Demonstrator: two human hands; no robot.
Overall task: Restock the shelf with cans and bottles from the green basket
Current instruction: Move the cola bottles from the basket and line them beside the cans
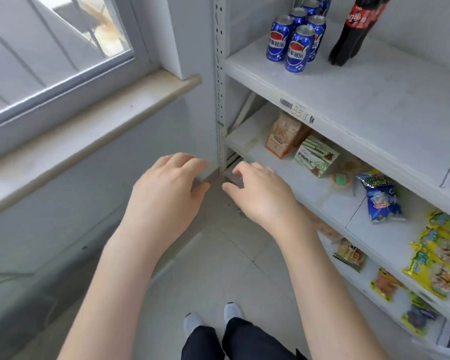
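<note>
While both hands hang empty, the left hand and right hand with fingers loosely spread and holding nothing, part of the restocking looks done: blue cans and cola bottles stand together on the top shelf. No green basket shows, so what remains cannot be judged.
</note>
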